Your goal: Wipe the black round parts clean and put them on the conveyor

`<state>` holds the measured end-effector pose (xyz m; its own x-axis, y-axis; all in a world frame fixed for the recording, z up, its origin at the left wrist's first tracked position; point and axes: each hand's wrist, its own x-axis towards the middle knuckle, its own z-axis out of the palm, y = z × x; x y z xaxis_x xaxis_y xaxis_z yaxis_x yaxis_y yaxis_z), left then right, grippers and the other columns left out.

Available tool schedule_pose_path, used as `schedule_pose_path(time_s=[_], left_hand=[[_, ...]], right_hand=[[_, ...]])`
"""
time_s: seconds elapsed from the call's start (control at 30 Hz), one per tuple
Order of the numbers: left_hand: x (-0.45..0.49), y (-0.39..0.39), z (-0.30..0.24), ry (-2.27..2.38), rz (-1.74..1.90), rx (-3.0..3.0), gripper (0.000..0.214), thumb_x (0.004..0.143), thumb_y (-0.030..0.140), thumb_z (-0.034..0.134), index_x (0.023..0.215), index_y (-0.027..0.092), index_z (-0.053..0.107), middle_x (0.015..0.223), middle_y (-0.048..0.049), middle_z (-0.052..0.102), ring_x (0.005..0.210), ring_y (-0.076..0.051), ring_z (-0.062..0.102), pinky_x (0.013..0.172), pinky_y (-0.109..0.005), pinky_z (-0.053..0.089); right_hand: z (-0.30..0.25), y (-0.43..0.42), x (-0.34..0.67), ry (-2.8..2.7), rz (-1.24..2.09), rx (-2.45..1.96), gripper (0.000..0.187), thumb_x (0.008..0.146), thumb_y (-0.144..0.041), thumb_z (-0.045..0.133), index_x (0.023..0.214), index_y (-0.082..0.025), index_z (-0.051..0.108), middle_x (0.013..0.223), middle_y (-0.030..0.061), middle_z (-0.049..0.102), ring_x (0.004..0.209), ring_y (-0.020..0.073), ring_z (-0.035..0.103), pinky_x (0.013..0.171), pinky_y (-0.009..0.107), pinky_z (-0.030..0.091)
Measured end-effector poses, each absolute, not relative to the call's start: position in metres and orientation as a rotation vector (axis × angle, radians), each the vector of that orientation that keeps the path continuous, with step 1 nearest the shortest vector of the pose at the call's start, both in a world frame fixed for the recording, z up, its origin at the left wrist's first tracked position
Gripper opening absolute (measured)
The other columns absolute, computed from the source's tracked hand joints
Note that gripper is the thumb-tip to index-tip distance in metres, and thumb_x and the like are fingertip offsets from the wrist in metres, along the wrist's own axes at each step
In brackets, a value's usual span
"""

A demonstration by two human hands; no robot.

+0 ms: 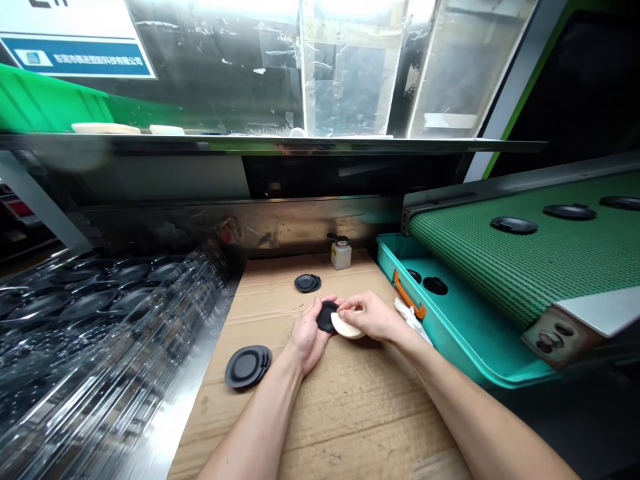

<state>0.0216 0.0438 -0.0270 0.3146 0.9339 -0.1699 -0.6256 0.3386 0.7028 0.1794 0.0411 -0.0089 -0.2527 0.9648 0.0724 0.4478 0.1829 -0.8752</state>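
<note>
In my left hand I hold a black round plastic part, its face turned up. A pale cream round pad is pinched in my right hand and overlaps the part's right side. Whether the pad presses on the part or hovers over it, I cannot tell. Both hands are above the cardboard sheet. Several similar black parts lie overlapped left of my left forearm. More black parts rest beyond my hands, near a small white bottle with a metal top.
Clear plastic trays with black parts are stacked at left. At right stands a teal bin with an orange handle and black parts inside. A green conveyor belt carries more parts over it. A metal shelf crosses the back.
</note>
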Motion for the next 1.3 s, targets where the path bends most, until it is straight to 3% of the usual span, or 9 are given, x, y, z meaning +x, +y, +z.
schedule_pose_path(time_s=[0.17,0.33,0.53,0.73,0.97,1.3], left_hand=[[0.021,0.045,-0.028,0.653,1.100,0.586,0.032,0.091,0.033,0.048,0.108,0.010,0.061,0.106,-0.0162,0.067,0.097,-0.026,0.064,0.090,-0.041,0.050],[0.019,0.044,-0.028,0.647,1.075,0.568,0.034,0.090,0.035,0.050,0.108,0.010,0.062,0.103,-0.0159,0.068,0.092,-0.024,0.065,0.088,-0.040,0.050],[0.023,0.044,-0.028,0.641,1.104,0.609,0.030,0.090,0.033,0.049,0.103,0.011,0.064,0.102,-0.0147,0.069,0.094,-0.024,0.065,0.087,-0.039,0.050],[0.017,0.049,-0.030,0.633,1.070,0.465,0.030,0.091,0.032,0.047,0.105,0.010,0.062,0.104,-0.0163,0.068,0.096,-0.025,0.065,0.088,-0.041,0.051],[0.018,0.055,-0.031,0.554,1.067,0.386,0.033,0.094,0.031,0.041,0.102,0.009,0.062,0.107,-0.0171,0.067,0.100,-0.025,0.064,0.092,-0.041,0.050],[0.020,0.052,-0.031,0.529,1.076,0.420,0.031,0.093,0.029,0.043,0.100,0.009,0.065,0.099,-0.0144,0.070,0.099,-0.023,0.065,0.094,-0.036,0.049]], right_hand=[[-0.009,0.038,0.161,-1.743,0.838,-1.232,0.024,0.080,-0.030,0.054,0.085,-0.016,0.073,0.090,0.0046,0.071,0.081,0.0172,0.062,0.070,0.025,0.046],[-0.009,0.040,0.170,-1.832,1.104,-1.225,0.021,0.077,-0.030,0.057,0.079,-0.014,0.071,0.075,0.0028,0.068,0.064,0.0142,0.058,0.057,0.022,0.041],[-0.008,0.040,0.165,-1.657,1.054,-1.155,0.023,0.078,-0.032,0.057,0.084,-0.016,0.073,0.101,0.0061,0.069,0.086,0.0181,0.062,0.073,0.025,0.047],[-0.010,0.040,0.167,-1.859,1.091,-1.211,0.024,0.079,-0.032,0.057,0.085,-0.015,0.072,0.078,0.0026,0.070,0.067,0.0151,0.060,0.059,0.023,0.043],[-0.009,0.030,0.154,-1.814,0.516,-1.329,0.027,0.089,-0.037,0.048,0.102,-0.024,0.067,0.095,0.0023,0.071,0.084,0.0169,0.064,0.076,0.025,0.046],[-0.009,0.029,0.135,-1.970,0.043,-1.695,0.033,0.096,-0.042,0.035,0.116,-0.028,0.057,0.092,0.0045,0.071,0.079,0.0195,0.065,0.066,0.026,0.040]])
